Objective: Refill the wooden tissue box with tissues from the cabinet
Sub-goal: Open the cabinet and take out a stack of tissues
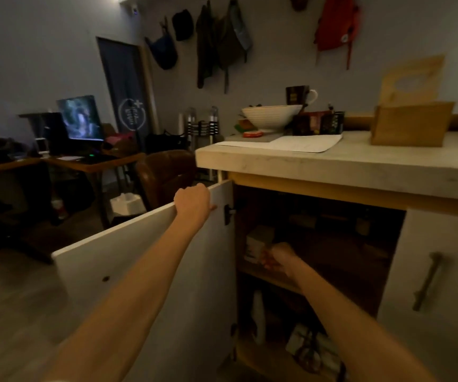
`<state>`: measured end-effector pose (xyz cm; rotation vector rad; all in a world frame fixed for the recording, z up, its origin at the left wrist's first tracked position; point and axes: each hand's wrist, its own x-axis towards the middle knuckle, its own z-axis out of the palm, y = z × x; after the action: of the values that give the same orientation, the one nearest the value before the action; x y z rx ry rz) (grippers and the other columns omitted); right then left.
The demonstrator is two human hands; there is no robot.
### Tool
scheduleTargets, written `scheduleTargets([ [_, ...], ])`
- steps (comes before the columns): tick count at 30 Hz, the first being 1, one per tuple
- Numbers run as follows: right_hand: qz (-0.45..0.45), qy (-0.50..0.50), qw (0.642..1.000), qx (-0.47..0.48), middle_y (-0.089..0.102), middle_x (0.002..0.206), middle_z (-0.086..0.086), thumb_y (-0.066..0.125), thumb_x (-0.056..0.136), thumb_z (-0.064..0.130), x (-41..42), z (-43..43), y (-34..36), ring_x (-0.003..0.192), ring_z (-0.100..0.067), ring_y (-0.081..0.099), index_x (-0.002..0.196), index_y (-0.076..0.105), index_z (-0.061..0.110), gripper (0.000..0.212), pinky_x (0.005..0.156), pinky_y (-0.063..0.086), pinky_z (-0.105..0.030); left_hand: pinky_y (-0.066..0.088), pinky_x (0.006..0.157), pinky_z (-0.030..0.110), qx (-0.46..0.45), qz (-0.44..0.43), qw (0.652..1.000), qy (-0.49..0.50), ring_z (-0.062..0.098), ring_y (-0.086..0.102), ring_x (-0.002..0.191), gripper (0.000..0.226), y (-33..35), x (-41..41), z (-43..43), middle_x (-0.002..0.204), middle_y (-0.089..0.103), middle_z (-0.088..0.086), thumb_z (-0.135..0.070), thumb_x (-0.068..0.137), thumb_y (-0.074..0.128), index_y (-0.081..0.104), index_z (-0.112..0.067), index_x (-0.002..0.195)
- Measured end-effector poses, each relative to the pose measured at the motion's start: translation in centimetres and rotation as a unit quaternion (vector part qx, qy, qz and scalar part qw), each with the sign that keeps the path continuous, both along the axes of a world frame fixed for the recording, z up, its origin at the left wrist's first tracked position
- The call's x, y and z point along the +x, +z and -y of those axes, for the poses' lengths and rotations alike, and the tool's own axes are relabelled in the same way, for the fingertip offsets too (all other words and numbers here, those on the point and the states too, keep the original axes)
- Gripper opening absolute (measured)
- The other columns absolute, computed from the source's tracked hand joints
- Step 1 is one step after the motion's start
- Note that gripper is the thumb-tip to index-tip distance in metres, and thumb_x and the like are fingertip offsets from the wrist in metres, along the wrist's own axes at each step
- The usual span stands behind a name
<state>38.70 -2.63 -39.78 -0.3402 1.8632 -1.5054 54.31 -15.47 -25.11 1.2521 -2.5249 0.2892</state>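
Note:
The wooden tissue box [411,124] stands on the pale counter at the right, its lid [412,79] with an oval slot leaning against the wall behind it. Below, the white cabinet door [150,260] is swung open. My left hand [193,202] grips the door's top edge. My right hand [278,259] reaches inside the dark cabinet to the upper shelf, fingers closing on a pale tissue pack [258,242]. Whether the pack is lifted I cannot tell.
A white bowl [270,115], a mug [302,95], a paper sheet [305,143] and small boxes sit on the counter. A white bottle [258,315] and packets lie on the lower shelf. A closed door with a bar handle [429,281] is at right. Desk, monitor and chair stand left.

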Motion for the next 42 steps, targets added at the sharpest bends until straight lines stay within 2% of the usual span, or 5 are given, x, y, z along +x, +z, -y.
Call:
scheduleTargets([
  [5,0.134,-0.053,0.987,-0.066,0.059,0.09,-0.012,0.054,0.096,0.004,-5.1,1.4,-2.1,0.08,-0.02,0.059,0.13,0.051,-0.004,0.034,0.09,0.051,-0.031,0.038,0.073,0.034,-0.005,0.022,0.999,0.043,0.026,0.066,0.096,0.024,-1.0,-4.2,1.3,0.102,0.068,0.007,-0.024,0.091,0.065,0.056,-0.01,0.108],
  [10,0.148,-0.08,0.983,-0.068,0.061,0.095,-0.01,0.061,0.094,0.013,-8.1,4.3,-2.9,0.083,-0.02,0.06,0.128,0.056,0.004,0.036,0.064,0.06,-0.028,0.035,0.064,0.034,-0.036,0.007,0.998,0.059,0.025,0.066,0.088,0.033,-1.4,-3.9,2.1,0.096,0.067,0.006,-0.028,0.088,0.069,0.054,-0.009,0.109],
  [24,0.201,-0.051,0.972,0.107,0.052,0.136,-0.016,0.065,0.089,0.034,-9.9,9.3,-3.7,0.121,-0.029,0.054,0.135,0.05,0.005,0.056,0.095,0.05,-0.033,0.032,0.065,0.034,-0.034,0.0,0.996,0.081,0.02,0.055,0.076,0.037,-1.4,-4.4,1.8,0.089,0.059,0.004,-0.031,0.086,0.071,0.051,-0.011,0.11],
  [38,0.121,-0.033,0.992,0.029,0.059,0.116,-0.017,0.059,0.094,0.03,-8.2,10.2,-2.8,0.123,-0.031,0.052,0.132,0.053,0.007,0.045,0.089,0.051,-0.035,0.033,0.066,0.031,-0.028,-0.007,0.996,0.085,0.017,0.047,0.07,0.04,-1.2,-4.3,1.2,0.082,0.051,0.003,-0.033,0.084,0.073,0.051,-0.011,0.109],
  [42,0.112,-0.027,0.993,-0.024,0.048,0.141,-0.017,0.055,0.098,0.028,-8.0,9.8,-3.1,0.117,-0.028,0.055,0.139,0.045,0.007,0.048,0.09,0.054,-0.032,0.034,0.066,0.031,-0.015,0.001,0.996,0.093,0.016,0.04,0.059,0.038,-1.0,-4.4,1.0,0.081,0.051,0.003,-0.031,0.084,0.073,0.051,-0.011,0.108],
])
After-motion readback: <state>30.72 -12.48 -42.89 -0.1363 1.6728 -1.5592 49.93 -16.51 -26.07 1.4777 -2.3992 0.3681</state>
